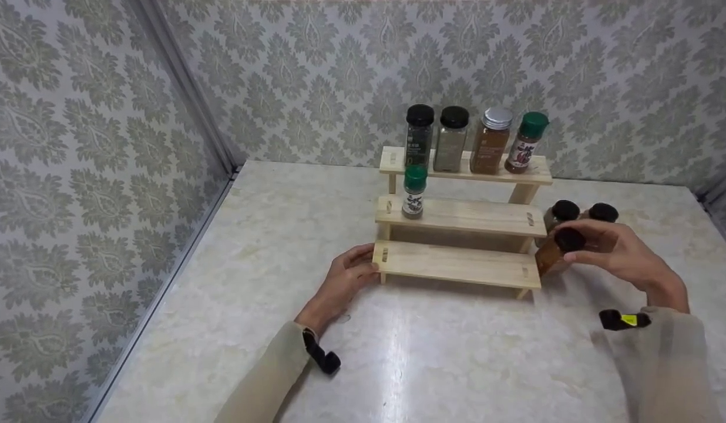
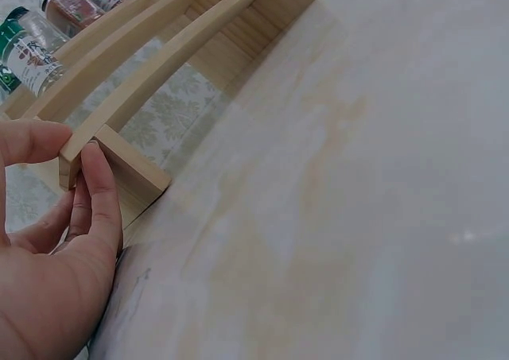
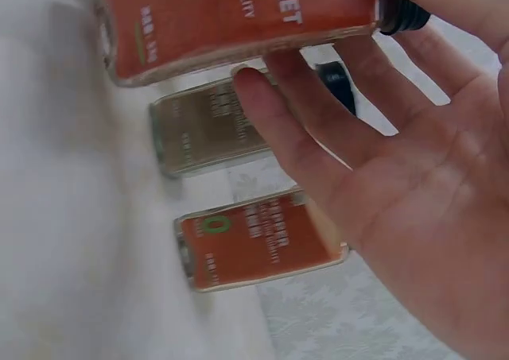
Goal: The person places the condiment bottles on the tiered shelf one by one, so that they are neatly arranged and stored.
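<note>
1. Head: the right hand [image 1: 621, 252] grips a tilted, black-capped jar [image 1: 549, 258] beside the wooden rack [image 1: 457, 263].
2. Left wrist: the left hand [image 2: 60, 272] pinches the rack's end.
3. Right wrist: the gripped jar reads "WEET", "QUALITY"; an orange jar [image 3: 238, 257], "PPER".

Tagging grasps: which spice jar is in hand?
The front jar of the three right of the rack: black-capped, orange-red inside, gripped by the right hand. The two jars behind are not held.
</note>
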`<act>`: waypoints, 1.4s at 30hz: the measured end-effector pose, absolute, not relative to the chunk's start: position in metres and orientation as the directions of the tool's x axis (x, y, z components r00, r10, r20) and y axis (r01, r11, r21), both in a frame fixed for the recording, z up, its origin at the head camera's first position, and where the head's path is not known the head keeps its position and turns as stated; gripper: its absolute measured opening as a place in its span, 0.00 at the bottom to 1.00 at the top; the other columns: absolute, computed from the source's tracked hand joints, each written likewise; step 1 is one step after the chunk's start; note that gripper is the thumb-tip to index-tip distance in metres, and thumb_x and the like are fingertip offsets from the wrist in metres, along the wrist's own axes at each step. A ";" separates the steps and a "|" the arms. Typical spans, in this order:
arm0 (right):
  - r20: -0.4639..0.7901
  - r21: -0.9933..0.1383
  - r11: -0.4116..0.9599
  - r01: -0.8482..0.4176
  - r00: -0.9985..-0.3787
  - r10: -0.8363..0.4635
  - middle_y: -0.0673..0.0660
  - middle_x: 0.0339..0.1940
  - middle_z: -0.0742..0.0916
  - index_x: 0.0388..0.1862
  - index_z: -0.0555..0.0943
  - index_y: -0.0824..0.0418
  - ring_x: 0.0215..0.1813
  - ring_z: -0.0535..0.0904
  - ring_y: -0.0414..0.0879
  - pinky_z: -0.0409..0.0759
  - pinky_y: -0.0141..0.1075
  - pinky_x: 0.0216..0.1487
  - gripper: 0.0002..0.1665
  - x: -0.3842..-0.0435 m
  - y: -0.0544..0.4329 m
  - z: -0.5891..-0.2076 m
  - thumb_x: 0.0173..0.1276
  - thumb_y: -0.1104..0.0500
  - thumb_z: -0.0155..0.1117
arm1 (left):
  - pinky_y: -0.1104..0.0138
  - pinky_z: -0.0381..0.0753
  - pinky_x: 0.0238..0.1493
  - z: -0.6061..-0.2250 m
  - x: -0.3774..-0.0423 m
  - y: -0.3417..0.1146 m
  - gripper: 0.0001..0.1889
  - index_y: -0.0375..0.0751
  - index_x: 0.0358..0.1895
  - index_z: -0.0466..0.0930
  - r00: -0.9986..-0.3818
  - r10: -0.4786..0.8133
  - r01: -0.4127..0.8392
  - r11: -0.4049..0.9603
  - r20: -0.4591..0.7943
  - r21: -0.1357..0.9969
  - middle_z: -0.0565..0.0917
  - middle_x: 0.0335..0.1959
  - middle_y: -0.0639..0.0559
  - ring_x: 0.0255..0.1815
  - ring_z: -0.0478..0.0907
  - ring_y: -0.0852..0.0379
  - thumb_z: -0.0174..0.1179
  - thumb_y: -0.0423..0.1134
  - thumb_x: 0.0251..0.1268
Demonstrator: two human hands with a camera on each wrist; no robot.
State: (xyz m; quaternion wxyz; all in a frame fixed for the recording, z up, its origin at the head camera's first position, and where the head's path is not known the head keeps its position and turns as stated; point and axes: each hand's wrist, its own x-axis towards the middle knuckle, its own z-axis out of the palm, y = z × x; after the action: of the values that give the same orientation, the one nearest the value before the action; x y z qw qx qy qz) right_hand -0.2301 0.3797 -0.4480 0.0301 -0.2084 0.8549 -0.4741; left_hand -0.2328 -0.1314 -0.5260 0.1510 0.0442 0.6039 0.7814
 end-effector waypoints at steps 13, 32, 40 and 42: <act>0.315 -0.763 0.529 -0.372 -0.928 -0.199 0.37 0.57 0.86 0.71 0.79 0.67 0.53 0.86 0.30 0.82 0.20 0.49 0.30 -0.216 0.372 -0.417 0.71 0.70 0.73 | 0.63 0.85 0.59 -0.525 -0.233 -0.130 0.31 0.30 0.79 0.67 -0.953 0.286 -0.165 -0.206 -0.102 0.964 0.75 0.73 0.34 0.64 0.81 0.51 0.60 0.31 0.75; 0.482 -0.833 0.271 -0.482 -0.873 -0.069 0.48 0.54 0.90 0.66 0.81 0.76 0.56 0.86 0.41 0.85 0.29 0.55 0.27 -0.221 0.309 -0.385 0.67 0.79 0.70 | 0.65 0.84 0.60 -0.527 -0.231 -0.132 0.31 0.30 0.78 0.67 -0.955 0.279 -0.165 -0.199 -0.105 0.966 0.75 0.73 0.35 0.63 0.81 0.53 0.61 0.31 0.74; 0.495 -0.857 0.118 -0.501 -0.865 -0.076 0.54 0.54 0.91 0.64 0.82 0.76 0.57 0.87 0.44 0.86 0.30 0.54 0.27 -0.232 0.277 -0.379 0.65 0.80 0.71 | 0.65 0.84 0.59 -0.525 -0.231 -0.132 0.32 0.31 0.79 0.67 -0.953 0.285 -0.164 -0.207 -0.101 0.965 0.74 0.74 0.35 0.64 0.80 0.53 0.60 0.31 0.74; 0.500 -0.859 0.083 -0.506 -0.862 -0.081 0.55 0.54 0.91 0.63 0.83 0.76 0.56 0.87 0.44 0.86 0.30 0.54 0.26 -0.235 0.269 -0.378 0.65 0.80 0.71 | 0.65 0.84 0.60 -0.525 -0.231 -0.132 0.32 0.30 0.79 0.67 -0.953 0.287 -0.160 -0.207 -0.097 0.965 0.74 0.74 0.34 0.64 0.80 0.52 0.60 0.31 0.74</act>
State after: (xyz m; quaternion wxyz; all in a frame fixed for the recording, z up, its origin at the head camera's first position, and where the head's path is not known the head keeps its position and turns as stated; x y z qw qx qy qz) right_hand -0.2346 0.2692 -0.3776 -0.1643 -0.2047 0.7171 -0.6456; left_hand -0.2313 -0.1317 -0.5250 0.1440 0.0516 0.6132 0.7750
